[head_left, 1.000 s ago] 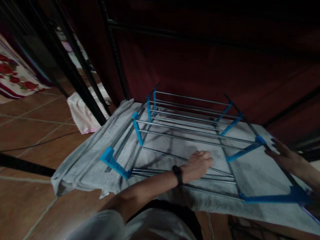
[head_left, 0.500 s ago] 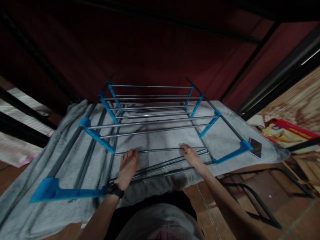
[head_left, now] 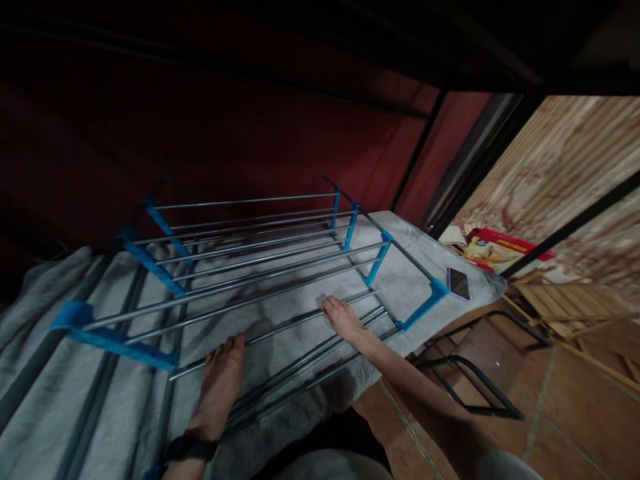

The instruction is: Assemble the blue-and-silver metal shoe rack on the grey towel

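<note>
A loose metal rod (head_left: 285, 325) lies across in front of me, with both hands on it. My left hand (head_left: 223, 377), wearing a dark wristband, has its fingers curled over the rod toward its left end. My right hand (head_left: 344, 318) grips the same rod toward its right end. Beyond them lies a rack frame on its side, with grey tubes, blue plastic brackets (head_left: 150, 263) and several metal crossbars (head_left: 260, 275) spanning between the brackets. More loose rods (head_left: 310, 360) rest together between my hands and the bed edge nearest me.
A grey blanket (head_left: 400, 233) covers the surface under the rack. On its right corner lies a phone (head_left: 459, 284). Farther right are a red and yellow package (head_left: 500, 248), a black-framed chair (head_left: 480, 363) and a wooden piece (head_left: 565, 310). A dark red curtain hangs behind.
My view has turned to the right, so the rack appears farther left. Both hands stay on the rod, which has been lifted or shifted slightly; its ends now show clearly.
</note>
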The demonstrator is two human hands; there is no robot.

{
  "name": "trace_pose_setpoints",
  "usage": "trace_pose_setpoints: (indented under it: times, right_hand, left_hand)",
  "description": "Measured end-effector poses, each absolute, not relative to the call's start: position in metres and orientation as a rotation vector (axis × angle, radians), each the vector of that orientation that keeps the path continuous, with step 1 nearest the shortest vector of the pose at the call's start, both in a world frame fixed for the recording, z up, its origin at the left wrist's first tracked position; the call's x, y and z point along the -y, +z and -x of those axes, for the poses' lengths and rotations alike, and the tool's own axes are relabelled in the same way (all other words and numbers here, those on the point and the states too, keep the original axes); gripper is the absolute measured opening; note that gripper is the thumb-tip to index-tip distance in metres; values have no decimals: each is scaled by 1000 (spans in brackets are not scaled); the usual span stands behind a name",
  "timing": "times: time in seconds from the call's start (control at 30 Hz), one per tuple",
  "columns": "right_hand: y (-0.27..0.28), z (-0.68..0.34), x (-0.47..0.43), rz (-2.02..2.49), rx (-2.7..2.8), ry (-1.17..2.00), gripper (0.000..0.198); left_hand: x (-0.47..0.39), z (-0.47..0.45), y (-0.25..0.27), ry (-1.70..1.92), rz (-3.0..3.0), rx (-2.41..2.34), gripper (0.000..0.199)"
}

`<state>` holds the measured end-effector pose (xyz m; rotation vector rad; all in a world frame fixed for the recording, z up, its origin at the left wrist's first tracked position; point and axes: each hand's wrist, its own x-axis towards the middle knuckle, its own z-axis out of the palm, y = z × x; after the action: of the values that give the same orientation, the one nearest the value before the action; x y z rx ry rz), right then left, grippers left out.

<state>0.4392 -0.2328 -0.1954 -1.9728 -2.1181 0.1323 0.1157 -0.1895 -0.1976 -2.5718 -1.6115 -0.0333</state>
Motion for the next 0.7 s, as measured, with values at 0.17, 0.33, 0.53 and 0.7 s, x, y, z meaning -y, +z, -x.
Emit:
trace_pose_setpoints:
  times: [0.17, 0.33, 0.53, 0.7]
  right_hand:
    - [-191, -433, 212, 1958, 2166, 93, 21]
    - [-196, -431, 199, 1982, 2164, 148, 24]
    - [-200, -439, 196, 2005, 2160, 146, 24]
    - [-199, -444, 195, 2017, 2170, 140, 27]
  left_hand:
    - [185, -112, -186, -13, 2565, 1662, 35]
    - [181, -111, -188, -54, 2569, 1601, 40]
    - [181, -121, -185, -33, 2592, 1596, 41]
    - [179, -126, -181, -31, 2604, 1640, 36]
